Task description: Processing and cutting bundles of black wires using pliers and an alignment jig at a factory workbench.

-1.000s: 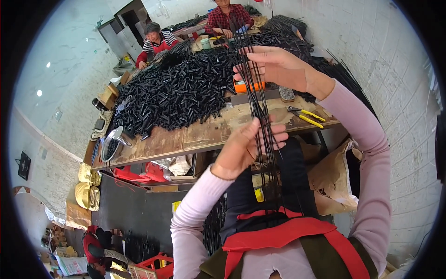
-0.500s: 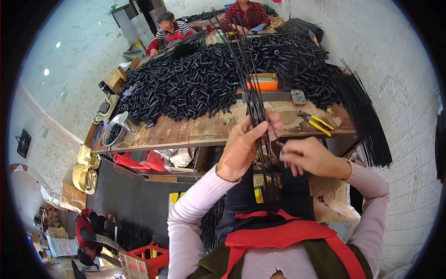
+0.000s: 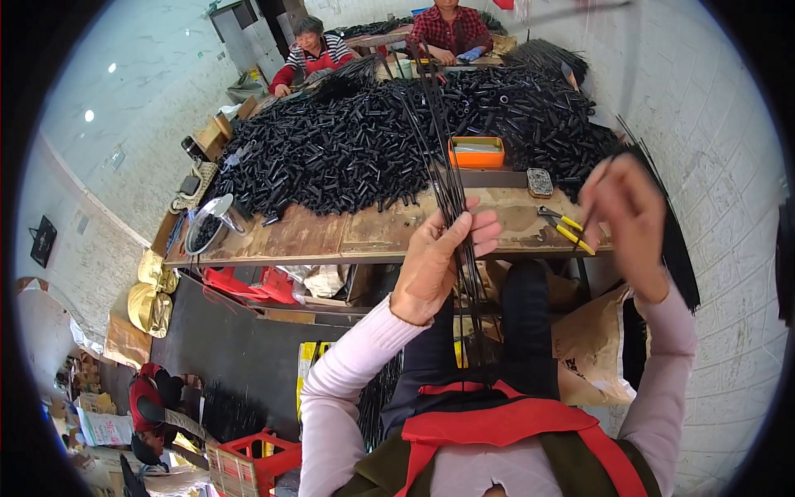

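My left hand (image 3: 439,257) is closed round a loose bundle of thin black rods (image 3: 450,186). They stand nearly upright over the table's front edge, their lower ends reaching toward my lap. Out to the right, my right hand (image 3: 633,219) is raised and smeared by motion. Its fingers are pinched on a single thin dark rod (image 3: 589,225), of which only a short piece shows clearly below the hand. Beside that hand, more long black rods (image 3: 677,240) lie over the table's right end. Yellow-handled pliers (image 3: 571,232) rest on the wood between my hands.
A large heap of short black tubes (image 3: 331,149) covers the table (image 3: 364,228). On it stand an orange box (image 3: 476,153), a small clear container (image 3: 539,183) and a metal bowl (image 3: 203,232). Two people (image 3: 315,50) sit across; another person (image 3: 157,406) bends beside a red crate (image 3: 265,460).
My right hand has moved up and right, away from the bundle, with a single rod in its fingers. My left hand still holds the other rods in about the same place.
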Demonstrator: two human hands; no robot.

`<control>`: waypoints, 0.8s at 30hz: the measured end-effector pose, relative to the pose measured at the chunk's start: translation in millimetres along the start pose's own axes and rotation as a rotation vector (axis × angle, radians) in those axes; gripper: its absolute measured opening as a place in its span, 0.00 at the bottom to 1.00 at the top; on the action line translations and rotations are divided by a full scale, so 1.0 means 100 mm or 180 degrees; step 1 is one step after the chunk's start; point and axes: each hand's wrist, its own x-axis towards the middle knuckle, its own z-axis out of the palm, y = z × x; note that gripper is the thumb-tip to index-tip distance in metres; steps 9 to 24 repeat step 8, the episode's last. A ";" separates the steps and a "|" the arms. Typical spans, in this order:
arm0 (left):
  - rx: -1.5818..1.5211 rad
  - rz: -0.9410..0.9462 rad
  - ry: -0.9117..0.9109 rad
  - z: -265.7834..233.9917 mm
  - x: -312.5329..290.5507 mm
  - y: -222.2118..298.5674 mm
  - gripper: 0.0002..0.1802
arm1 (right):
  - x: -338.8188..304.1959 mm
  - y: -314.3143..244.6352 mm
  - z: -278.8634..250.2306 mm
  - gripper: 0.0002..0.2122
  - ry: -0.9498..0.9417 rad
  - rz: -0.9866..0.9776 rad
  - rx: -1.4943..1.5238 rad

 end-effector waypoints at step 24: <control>0.0330 -0.0020 -0.0149 0.02 0.11 -0.10 0.21 | -0.83 0.67 0.45 0.04 -0.1833 0.1787 0.0467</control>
